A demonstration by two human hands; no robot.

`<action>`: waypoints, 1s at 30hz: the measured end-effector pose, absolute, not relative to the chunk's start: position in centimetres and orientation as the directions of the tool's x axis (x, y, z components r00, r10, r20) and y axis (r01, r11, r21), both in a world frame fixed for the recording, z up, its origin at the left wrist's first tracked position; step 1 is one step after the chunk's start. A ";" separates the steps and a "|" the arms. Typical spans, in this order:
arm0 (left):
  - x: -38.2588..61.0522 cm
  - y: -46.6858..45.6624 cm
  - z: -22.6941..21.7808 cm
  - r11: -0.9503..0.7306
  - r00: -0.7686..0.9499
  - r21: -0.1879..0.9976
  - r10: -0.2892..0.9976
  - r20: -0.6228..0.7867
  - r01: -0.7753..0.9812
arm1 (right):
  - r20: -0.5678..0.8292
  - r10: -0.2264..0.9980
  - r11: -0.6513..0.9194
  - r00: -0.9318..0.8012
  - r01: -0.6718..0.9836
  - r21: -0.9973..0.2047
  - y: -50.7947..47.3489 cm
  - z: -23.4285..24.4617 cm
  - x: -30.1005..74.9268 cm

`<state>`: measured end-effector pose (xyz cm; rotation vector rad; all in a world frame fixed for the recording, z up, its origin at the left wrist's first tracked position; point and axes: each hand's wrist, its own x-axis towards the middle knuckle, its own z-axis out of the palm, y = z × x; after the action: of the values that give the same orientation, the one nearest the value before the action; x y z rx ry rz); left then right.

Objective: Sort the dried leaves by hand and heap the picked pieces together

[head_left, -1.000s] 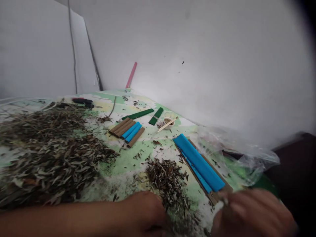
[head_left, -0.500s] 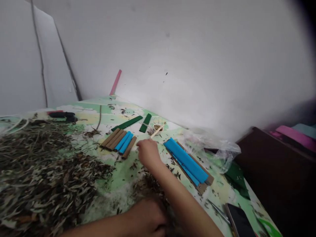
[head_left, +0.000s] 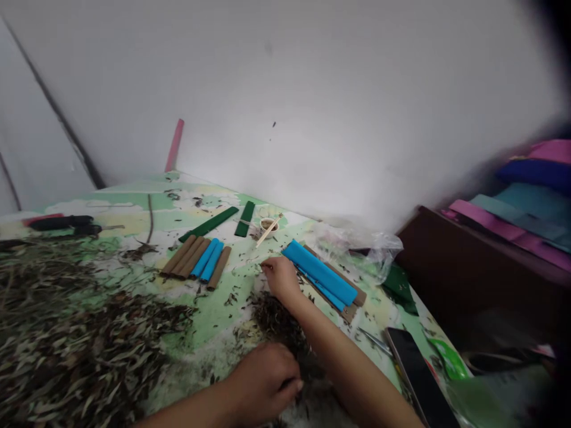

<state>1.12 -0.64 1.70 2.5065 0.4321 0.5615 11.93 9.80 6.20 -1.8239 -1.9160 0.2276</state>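
Note:
My right hand (head_left: 283, 280) reaches in from the lower right, fingers pinched together above a small heap of crumbled dry leaves (head_left: 272, 315). Whatever lies between those fingertips is too small to make out. Below it, my left hand (head_left: 263, 380) is curled closed low over the table near the same heap, its palm side hidden. To the left of my right hand lies a row of paper rolls, several brown (head_left: 190, 257) and two blue (head_left: 207, 260). Flat blue paper (head_left: 323, 273) rests on brown sheets to the right. Beyond is a small cup (head_left: 269, 226) with a pair of wooden sticks (head_left: 270, 230) across it.
A large pile of dried leaves (head_left: 89, 356) covers the left side. Green strips (head_left: 209, 223), dark-handled pliers (head_left: 62, 223) and a pink strip (head_left: 175, 145) are farther back. A plastic bag (head_left: 379, 252), scissors (head_left: 377, 340) and a phone (head_left: 419, 374) lie at right.
The view has turned right, so things sit farther left in the picture. My right hand has drawn back from beside the rolls and cup towards the leaf heap. My left hand stays low, curled.

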 end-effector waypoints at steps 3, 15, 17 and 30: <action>0.9 -0.3 2.2 -0.635 0.725 0.732 0.623 0.295 0.248 | 0.180 0.972 0.065 0.151 0.562 -0.825 4.8 7.0 13.0; 0.2 -0.5 1.5 -0.277 0.539 0.936 0.834 0.120 0.219 | 0.270 0.864 0.212 0.426 0.179 -0.961 -5.9 1.3 13.5; 0.4 -0.4 1.5 -0.284 0.562 0.927 0.821 0.101 0.247 | 0.233 0.881 0.195 0.413 0.133 -0.972 -6.0 1.0 13.6; 0.5 -0.1 1.5 -0.176 0.560 0.951 0.829 0.005 0.253 | 0.063 0.932 0.055 0.357 0.033 -0.998 -6.2 0.8 13.9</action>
<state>0.47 -0.09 1.51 1.7153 0.9072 0.6659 13.93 -6.22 0.82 -1.3327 -0.9794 0.8838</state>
